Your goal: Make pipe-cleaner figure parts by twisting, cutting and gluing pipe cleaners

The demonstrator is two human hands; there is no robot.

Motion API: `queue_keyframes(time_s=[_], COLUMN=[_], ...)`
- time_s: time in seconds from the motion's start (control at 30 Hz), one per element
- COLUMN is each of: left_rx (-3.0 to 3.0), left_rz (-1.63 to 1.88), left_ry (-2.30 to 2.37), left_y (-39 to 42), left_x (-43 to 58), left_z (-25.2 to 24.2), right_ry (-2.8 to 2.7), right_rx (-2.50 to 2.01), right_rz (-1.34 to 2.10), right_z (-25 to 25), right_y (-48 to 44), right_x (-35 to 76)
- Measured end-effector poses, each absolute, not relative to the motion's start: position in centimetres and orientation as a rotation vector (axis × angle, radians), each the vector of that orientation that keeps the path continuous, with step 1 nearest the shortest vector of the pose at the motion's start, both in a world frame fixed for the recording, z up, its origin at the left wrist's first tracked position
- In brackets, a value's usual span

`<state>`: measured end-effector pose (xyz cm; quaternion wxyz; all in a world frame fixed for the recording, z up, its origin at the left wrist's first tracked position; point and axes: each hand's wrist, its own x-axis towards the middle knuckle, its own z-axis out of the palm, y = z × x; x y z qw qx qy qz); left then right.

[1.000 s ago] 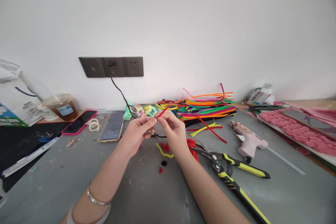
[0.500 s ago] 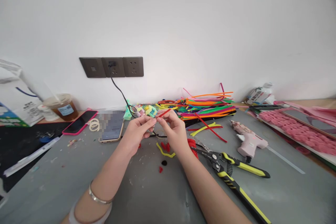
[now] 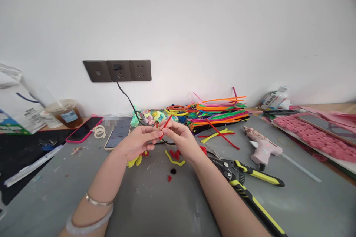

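Over the grey table (image 3: 155, 207), my left hand (image 3: 136, 141) and my right hand (image 3: 180, 139) meet fingertip to fingertip, both pinching a short red pipe cleaner (image 3: 166, 123) that sticks up and to the right between them. Under the hands lie a bent yellow pipe cleaner (image 3: 174, 160), small red scraps (image 3: 174, 153) and a black bit (image 3: 173, 171). A yellow piece (image 3: 134, 161) peeks out below my left palm.
A heap of coloured pipe cleaners (image 3: 219, 113) lies at the back. Yellow-handled wire strippers (image 3: 244, 181) and a pink glue gun (image 3: 261, 148) sit to the right, two phones (image 3: 83, 129) and a drink cup (image 3: 65, 113) to the left. A black cable (image 3: 129, 100) runs from the wall socket.
Both hands have shifted slightly left and down with the red pipe cleaner, which now stands steeper. The yellow piece below my left palm has come into sight.
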<state>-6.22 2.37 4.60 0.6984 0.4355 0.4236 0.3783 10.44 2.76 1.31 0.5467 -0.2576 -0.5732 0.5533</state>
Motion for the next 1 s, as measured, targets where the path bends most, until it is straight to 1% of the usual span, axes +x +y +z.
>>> queue_keyframes(time_s=[0.37,0.67,1.0], left_rx=[0.869,0.856,0.731], left_rz=[0.829,0.976,1.15], left_ry=[0.892,0.927,0.858], left_y=[2.4,2.2,2.1], left_x=[-5.8,-5.1,-4.0], left_z=[4.3,4.4,3.6], right_ry=[-1.299,-1.385,-1.468], right_rx=[-0.613,-0.702,-0.639], right_rz=[1.184,0.767,0.634], right_z=[1.7,1.6,1.7], right_y=[2.3,2.0,1.9], right_x=[9.9,10.0,9.9])
